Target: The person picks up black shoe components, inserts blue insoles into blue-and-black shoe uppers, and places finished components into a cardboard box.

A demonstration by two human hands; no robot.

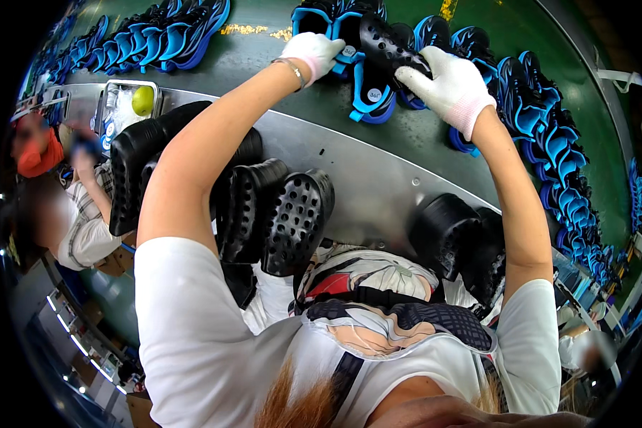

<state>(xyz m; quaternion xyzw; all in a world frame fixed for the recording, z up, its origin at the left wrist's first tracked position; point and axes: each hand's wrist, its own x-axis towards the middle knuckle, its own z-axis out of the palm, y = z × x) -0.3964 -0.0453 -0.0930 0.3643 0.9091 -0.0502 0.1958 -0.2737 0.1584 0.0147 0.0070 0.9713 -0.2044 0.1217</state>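
My right hand [449, 84], in a white knit glove, grips a black perforated shoe last [386, 44] by its near end. The last is tilted over the shoes at the far middle, its holed underside showing. My left hand [314, 53], also gloved, has its fingers closed at the opening of a black shoe with blue lining [347, 28]. Another blue-lined shoe [373, 93] stands just nearer, below the last. Part of the grip of each hand is hidden behind its own fingers.
Rows of similar shoes stand on the green conveyor belt [264, 71], left and right. Several black perforated lasts [298, 217] lie along the metal ledge [378, 157] close to my body. A tray [118, 118] with a yellow-green fruit is at left. Other people work at both sides.
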